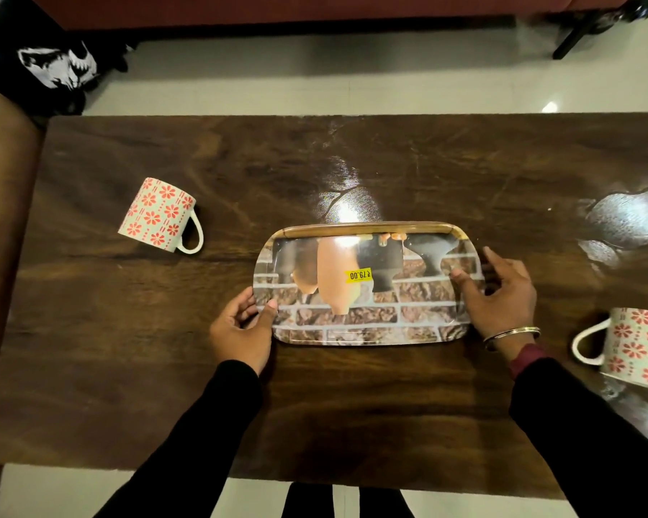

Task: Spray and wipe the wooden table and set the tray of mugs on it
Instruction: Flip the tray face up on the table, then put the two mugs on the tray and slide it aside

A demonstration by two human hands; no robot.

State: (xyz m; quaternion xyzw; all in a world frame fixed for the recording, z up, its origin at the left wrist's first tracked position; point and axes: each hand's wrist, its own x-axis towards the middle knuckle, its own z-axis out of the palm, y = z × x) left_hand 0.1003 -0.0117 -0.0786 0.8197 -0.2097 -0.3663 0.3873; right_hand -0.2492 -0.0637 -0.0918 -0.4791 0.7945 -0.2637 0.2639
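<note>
Black sleeves reach in from the near edge of the dark wooden table [128, 330], and both hands are on the tray! Left hand [242, 329] is clamped on the left short end of the glossy rectangular tray with the brick-wall print [371, 315], thumb lying on top of the rim, fingers tucked underneath. Right hand [500, 297], with a thin metal bangle [511, 333] at the wrist, sits at the right short end, thumb pressed on the tray's surface, fingers spread loosely along the edge, so a light hold rather than a tight fist. Tray lies flat in the middle of the table, a yellow price sticker [358, 275] on its face, nothing standing on it. White mug with red flower pattern [158, 214] waits well off to the left, handle pointing right. Second matching flowered mug [633, 347] sits at the right edge, handle pointing left, near the right wrist. Tabletop shines with glare beyond the tray
</note>
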